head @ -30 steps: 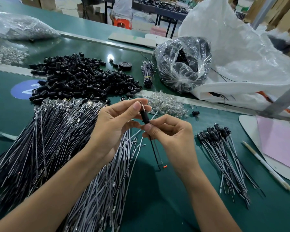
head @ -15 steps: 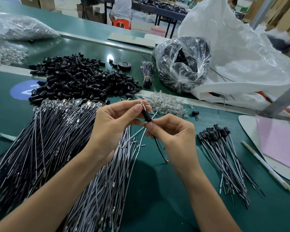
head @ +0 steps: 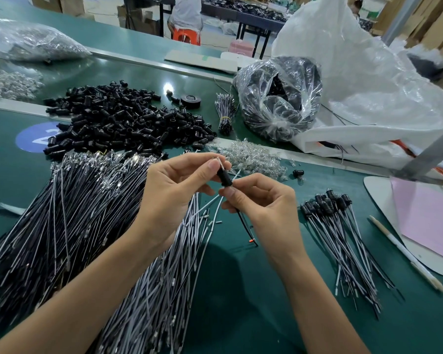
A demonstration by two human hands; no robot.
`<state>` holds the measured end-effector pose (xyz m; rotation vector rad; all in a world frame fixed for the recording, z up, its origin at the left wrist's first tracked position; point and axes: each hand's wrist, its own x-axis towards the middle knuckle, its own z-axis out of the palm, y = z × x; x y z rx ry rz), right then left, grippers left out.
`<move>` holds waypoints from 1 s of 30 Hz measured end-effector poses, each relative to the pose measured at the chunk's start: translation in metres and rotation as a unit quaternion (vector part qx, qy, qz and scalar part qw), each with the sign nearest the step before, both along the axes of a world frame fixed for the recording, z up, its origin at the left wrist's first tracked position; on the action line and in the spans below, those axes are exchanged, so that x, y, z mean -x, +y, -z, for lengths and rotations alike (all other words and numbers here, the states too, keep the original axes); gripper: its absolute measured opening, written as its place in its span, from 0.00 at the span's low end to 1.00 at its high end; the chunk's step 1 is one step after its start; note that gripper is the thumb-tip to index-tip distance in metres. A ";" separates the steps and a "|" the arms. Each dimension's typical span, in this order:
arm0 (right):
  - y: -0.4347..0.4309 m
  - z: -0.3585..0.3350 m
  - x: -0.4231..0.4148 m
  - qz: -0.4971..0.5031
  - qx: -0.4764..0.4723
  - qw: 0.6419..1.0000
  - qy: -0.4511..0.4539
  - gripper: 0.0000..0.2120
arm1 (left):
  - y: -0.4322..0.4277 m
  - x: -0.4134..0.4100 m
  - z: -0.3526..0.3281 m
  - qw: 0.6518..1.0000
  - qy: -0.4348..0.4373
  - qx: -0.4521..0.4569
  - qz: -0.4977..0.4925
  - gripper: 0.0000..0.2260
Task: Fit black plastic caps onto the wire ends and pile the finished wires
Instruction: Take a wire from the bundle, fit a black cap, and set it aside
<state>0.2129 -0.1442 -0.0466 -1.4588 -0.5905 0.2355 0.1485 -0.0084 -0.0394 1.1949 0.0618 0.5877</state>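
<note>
Nearest me, the broad spread of bare wires (head: 74, 226) covers the table (head: 241, 302); I judge most of the job is left. Above it, my left hand (head: 174, 198) pinches the wire's top end and my right hand (head: 264, 203) pinches just under the black cap (head: 224, 177), threaded on between them; whether it is fully seated I cannot tell. Right of that lies the small finished pile (head: 343, 226). Farther back sits the heap of loose caps (head: 118, 121).

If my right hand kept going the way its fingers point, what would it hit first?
Probably the left hand: the right hand points leftward past the black cap on the wire both pinch; depth is unclear.
</note>
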 end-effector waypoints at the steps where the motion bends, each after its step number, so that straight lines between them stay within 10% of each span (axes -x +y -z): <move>1: 0.000 0.000 0.000 -0.005 0.003 1.000 -0.002 0.02 | -0.001 0.000 0.000 1.000 0.001 -0.004 -0.007 0.06; 30: 0.003 0.004 0.003 0.025 0.008 0.996 -0.089 0.05 | -0.008 0.001 0.003 0.999 -0.005 -0.024 -0.039 0.07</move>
